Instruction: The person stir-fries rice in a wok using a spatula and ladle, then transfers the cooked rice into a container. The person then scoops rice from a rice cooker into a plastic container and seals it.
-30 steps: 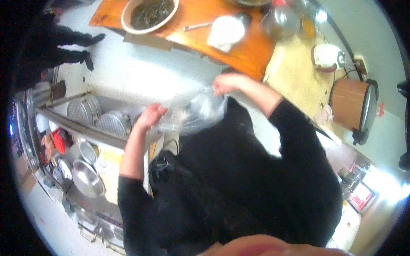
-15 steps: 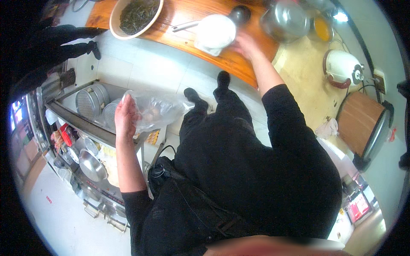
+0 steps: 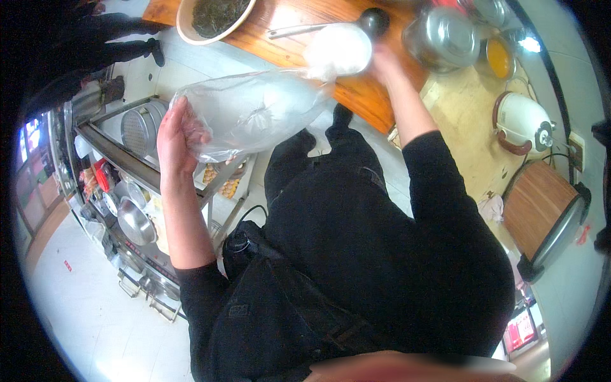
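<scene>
My left hand (image 3: 182, 132) is closed on the edge of a clear plastic bag (image 3: 254, 108). The bag stretches loosely away from it, over the floor, up to the wooden counter's edge. Its far end meets a white round thing (image 3: 340, 48), too bright for me to tell its kind. My right hand (image 3: 384, 65) grips the right side of that thing, its fingertips mostly hidden behind it. Just beyond lies a ladle (image 3: 374, 22) with a black round head, its metal handle pointing left.
On the wooden counter (image 3: 273, 52) stands a bowl (image 3: 189, 35) of dark green strands. Glass jars (image 3: 442, 38), an orange-filled container (image 3: 498, 57) and a white kettle (image 3: 525, 121) are to the right. At left are a metal rack (image 3: 114, 149) and egg trays (image 3: 223, 181). Another person's dark-clothed legs (image 3: 121, 54) show upper left.
The bag, hanging crumpled from my left hand before, is now drawn out long and reaches the white round thing. My left hand has risen slightly; my right hand stays beside the white thing.
</scene>
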